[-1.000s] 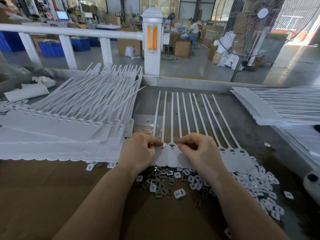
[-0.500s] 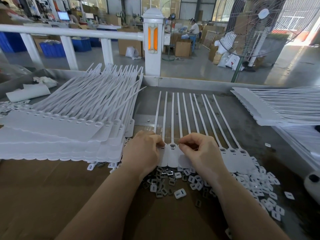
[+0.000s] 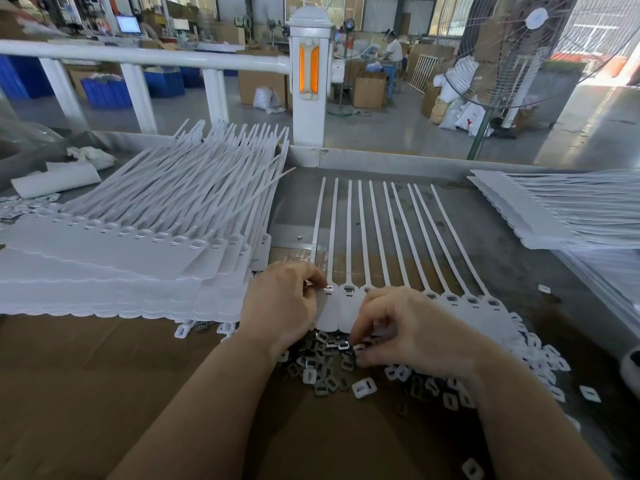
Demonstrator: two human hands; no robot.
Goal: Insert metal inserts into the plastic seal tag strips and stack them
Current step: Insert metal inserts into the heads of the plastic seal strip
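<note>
- Tall finished stack [image 3: 114, 258] at 9 o'clock; more remain at 3 o'clock.
- Left hand [image 3: 280, 306] pinches current strip [image 3: 346, 306], partly filled.
- Right hand [image 3: 408, 327] fingers curl, picking a metal insert [image 3: 343, 345].

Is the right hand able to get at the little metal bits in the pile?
Probably yes. The right hand already hangs over the pile of metal inserts, its fingertips down among them, with nothing in between. The left hand stays on the tag strip, out of the way.
</note>
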